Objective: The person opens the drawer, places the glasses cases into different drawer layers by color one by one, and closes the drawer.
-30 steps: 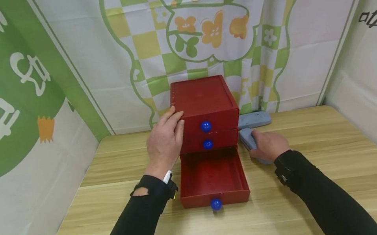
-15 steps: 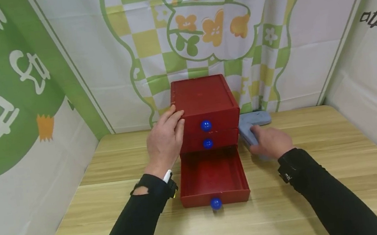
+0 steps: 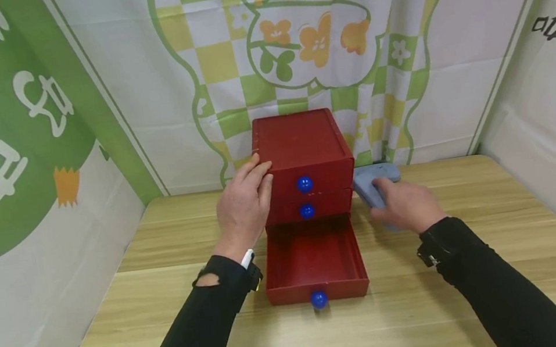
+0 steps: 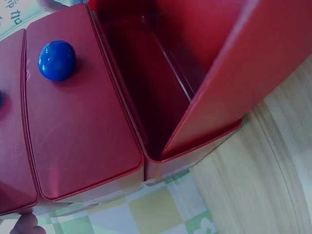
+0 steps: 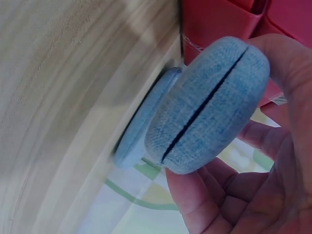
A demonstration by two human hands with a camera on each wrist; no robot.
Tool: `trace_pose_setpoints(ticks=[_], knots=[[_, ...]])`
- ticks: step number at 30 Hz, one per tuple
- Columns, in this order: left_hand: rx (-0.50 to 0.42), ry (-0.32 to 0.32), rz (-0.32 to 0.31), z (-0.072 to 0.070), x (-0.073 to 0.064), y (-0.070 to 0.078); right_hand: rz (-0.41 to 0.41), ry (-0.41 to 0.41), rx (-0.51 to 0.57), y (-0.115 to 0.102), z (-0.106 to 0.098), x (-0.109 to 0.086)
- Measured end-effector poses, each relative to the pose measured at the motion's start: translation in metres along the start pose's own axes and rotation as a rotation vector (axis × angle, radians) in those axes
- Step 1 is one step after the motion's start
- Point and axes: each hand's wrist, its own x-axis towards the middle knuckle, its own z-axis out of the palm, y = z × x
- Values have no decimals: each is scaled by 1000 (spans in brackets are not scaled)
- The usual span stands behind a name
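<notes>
A red cabinet [image 3: 300, 141] of stacked drawers with blue knobs stands at the back of the table. Its bottom drawer [image 3: 319, 292] is pulled out and bare inside. My left hand [image 3: 242, 207] rests on the cabinet's upper left edge, fingers fairly straight. In the left wrist view only its fingertips [image 4: 28, 225] show, against the cabinet's side. To the right of the cabinet, my right hand [image 3: 411, 204] holds a blue-grey fabric glasses case [image 5: 207, 105] between thumb and fingers. A dark seam runs along the case. Behind it lies a second, similar blue-grey case [image 5: 146, 119], partly hidden.
The wooden table [image 3: 215, 340] runs up to a patterned curtain [image 3: 221, 63] right behind the cabinet. Fabric walls enclose the left and right sides. The middle drawer's knob [image 3: 307, 210] sits just above the pulled-out drawer.
My right hand has moved a little right and away from me with the held case, which now overlaps the rear case in the head view. My left hand stays on the cabinet.
</notes>
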Motion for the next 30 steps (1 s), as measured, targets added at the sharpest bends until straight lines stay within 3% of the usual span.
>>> trace_pose_setpoints(ticks=[7,21,30], knots=[[3,-1,5,0,1,0,-31,15,-22,-2,-7,-8],[1,1,3,0,0,0,-50,-35,-60,-11,-18,-24],[-3,5,4,0,1,0,-109,-53,-98,-19,-29,-38]])
